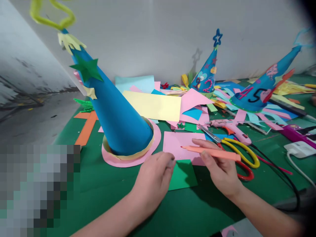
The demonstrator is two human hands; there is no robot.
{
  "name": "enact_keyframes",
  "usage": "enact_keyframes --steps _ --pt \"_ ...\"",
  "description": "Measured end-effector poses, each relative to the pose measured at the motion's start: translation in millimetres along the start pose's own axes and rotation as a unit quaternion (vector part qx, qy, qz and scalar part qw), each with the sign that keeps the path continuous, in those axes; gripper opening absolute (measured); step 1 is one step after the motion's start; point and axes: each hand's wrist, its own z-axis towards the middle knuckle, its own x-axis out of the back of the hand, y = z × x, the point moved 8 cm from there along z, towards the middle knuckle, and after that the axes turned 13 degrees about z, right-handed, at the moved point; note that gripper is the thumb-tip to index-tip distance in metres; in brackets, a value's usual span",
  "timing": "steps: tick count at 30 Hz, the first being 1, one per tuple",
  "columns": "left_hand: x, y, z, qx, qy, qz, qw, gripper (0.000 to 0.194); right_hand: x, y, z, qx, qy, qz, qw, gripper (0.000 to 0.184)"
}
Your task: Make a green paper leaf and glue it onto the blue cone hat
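My right hand holds an orange felt-tip pen, its red tip pointing left above a pink sheet of paper. My left hand is closed, fingers curled together beside the sheet; anything inside them is hidden. A green piece of paper lies between the hands, overlapping the pink sheet's lower edge. Left of them stands a tall blue paper cone hat with a pink brim, a green star and a yellow fuzzy-wire shape on top. Scissors with yellow and red handles lie behind my right hand.
Two more decorated blue cone hats stand at the back. A pink glue gun, its cord, a purple power strip and a white charger lie right. Paper scraps and a yellow sheet cover the rear of the green table.
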Motion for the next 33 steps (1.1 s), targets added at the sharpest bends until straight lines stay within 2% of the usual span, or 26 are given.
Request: enact_keyframes --steps 2,5,7,15,21,26,33 --pt "-6.9 -10 9 0.043 -0.023 -0.060 0.997 0.015 3 3 7 -0.027 0.040 0.069 0.996 0.017" --pt "-15.2 -18 15 0.079 -0.014 -0.112 0.991 0.015 5 7 14 -0.037 0.097 0.168 0.980 0.014" --pt "-17.9 -20 15 0.089 -0.001 -0.123 0.988 0.016 3 9 14 -0.038 0.114 0.191 0.974 0.012" --pt "-20.5 -15 13 0.067 0.004 -0.102 0.993 0.020 -14 21 4 -0.086 0.063 0.195 0.975 0.011" --pt "-21.5 -10 12 0.044 0.011 -0.076 0.996 0.022 -19 20 3 -0.103 0.046 0.183 0.976 0.008" --pt "-17.8 -7 10 0.022 0.033 -0.025 0.999 0.024 -29 18 3 -0.119 0.005 0.161 0.980 0.008" --pt "-13.1 -3 9 -0.009 0.057 0.045 0.997 0.025 -30 25 1 -0.131 0.021 0.175 0.976 0.011"
